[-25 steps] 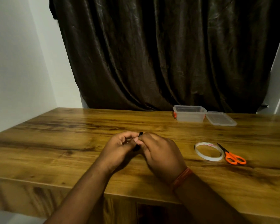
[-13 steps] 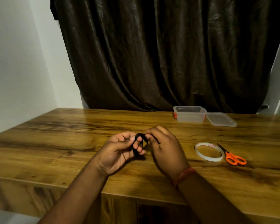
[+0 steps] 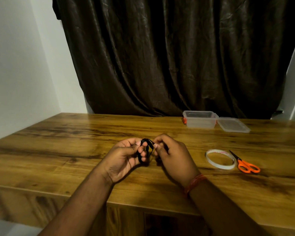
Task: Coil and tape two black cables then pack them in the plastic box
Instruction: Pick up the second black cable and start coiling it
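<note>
a white wall (image 3: 15, 65) fills the far left, and a dark curtain (image 3: 169, 57) hangs behind the wooden desk (image 3: 58, 150), which runs across the whole view. above the middle of the desk, near its front edge, the left hand (image 3: 124, 157) is turned palm up with its fingers curled round a small coil of black cable (image 3: 144, 150); the thumb lies over the top of the coil and the fingertips show through its loops. just beside it, the right hand (image 3: 172, 155) pinches a strand of the same cable at the top of the coil between thumb and forefinger, its other fingers curled under. the two hands nearly touch, with the coil between them, held a little clear of the desk top. a reddish thread band (image 3: 194, 183) circles the right wrist. only this one cable can be made out; whether a second lies hidden in the hands cannot be told. farther right and at the back of the desk, close to the curtain, stands a clear plastic box (image 3: 200, 120), open, with orange clips at its ends; nothing can be made out inside it. its lid (image 3: 232, 125) lies flat on the desk, touching the box on its right. nearer the front, right of the hands and well apart from them, a tape roll (image 3: 220, 159) lies flat, and orange scissors (image 3: 245, 165) lie just beside it, blades closed and pointing toward the back.
</note>
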A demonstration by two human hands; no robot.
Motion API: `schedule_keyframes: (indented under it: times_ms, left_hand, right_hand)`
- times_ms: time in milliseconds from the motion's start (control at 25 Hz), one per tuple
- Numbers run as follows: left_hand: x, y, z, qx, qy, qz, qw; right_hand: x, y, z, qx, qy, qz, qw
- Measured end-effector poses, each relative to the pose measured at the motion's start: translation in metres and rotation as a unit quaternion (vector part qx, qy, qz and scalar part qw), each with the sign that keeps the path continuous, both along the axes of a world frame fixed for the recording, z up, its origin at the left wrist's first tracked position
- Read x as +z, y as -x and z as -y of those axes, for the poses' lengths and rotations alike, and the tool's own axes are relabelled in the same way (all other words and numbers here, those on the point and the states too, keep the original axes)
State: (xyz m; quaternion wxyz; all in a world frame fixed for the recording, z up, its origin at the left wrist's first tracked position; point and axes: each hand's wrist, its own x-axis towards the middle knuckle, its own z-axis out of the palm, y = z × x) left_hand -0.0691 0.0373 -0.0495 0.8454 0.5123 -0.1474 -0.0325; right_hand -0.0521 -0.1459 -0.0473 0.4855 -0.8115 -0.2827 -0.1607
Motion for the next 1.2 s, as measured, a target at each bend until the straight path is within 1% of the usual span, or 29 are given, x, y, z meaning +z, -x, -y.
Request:
schedule_keyframes:
  times_ms: [80, 160, 280, 360, 440, 520, 640, 800, 960, 1200]
  left_hand:
    - [0.0005, -0.0007, -0.0012, 0.013, 0.007, 0.000, 1.000]
    - [0.0015, -0.0008, -0.0002, 0.034, -0.010, 0.001, 0.999]
    - [0.0014, 0.0004, 0.0020, 0.047, -0.056, -0.004, 0.997]
    - [0.0009, 0.0025, 0.0031, 0.036, -0.082, -0.005, 0.996]
    - [0.0006, 0.0056, 0.0050, 0.022, -0.115, 0.001, 0.993]
    - [0.0006, 0.0077, 0.0056, 0.010, -0.139, -0.001, 0.990]
    - [0.0013, 0.0085, 0.0038, -0.001, -0.153, -0.015, 0.988]
    - [0.0022, 0.0076, 0.0033, 0.018, -0.150, -0.027, 0.988]
    - [0.0024, 0.0061, 0.0056, 0.050, -0.113, -0.034, 0.992]
    - [0.0004, 0.0040, 0.0050, 0.035, -0.072, 0.028, 0.996]
  right_hand:
    - [0.0018, 0.0003, 0.0009, -0.009, -0.003, -0.007, 1.000]
    - [0.0030, 0.0007, 0.0016, -0.023, -0.022, 0.000, 0.999]
    - [0.0053, 0.0016, 0.0027, -0.038, -0.046, 0.070, 0.996]
    - [0.0065, 0.0027, 0.0030, -0.008, -0.043, 0.101, 0.994]
    - [0.0057, 0.0034, 0.0020, 0.041, -0.008, 0.104, 0.994]
    - [0.0022, 0.0024, -0.0003, 0.080, 0.048, 0.100, 0.991]
    - [-0.0015, -0.0007, -0.0011, 0.087, 0.088, 0.099, 0.987]
    - [0.0020, 0.0020, -0.0015, 0.056, 0.083, 0.089, 0.991]
    - [0.0044, 0.0064, -0.0027, 0.039, 0.062, 0.081, 0.994]
    - [0.0064, 0.0057, -0.0026, 0.029, -0.015, 0.049, 0.998]
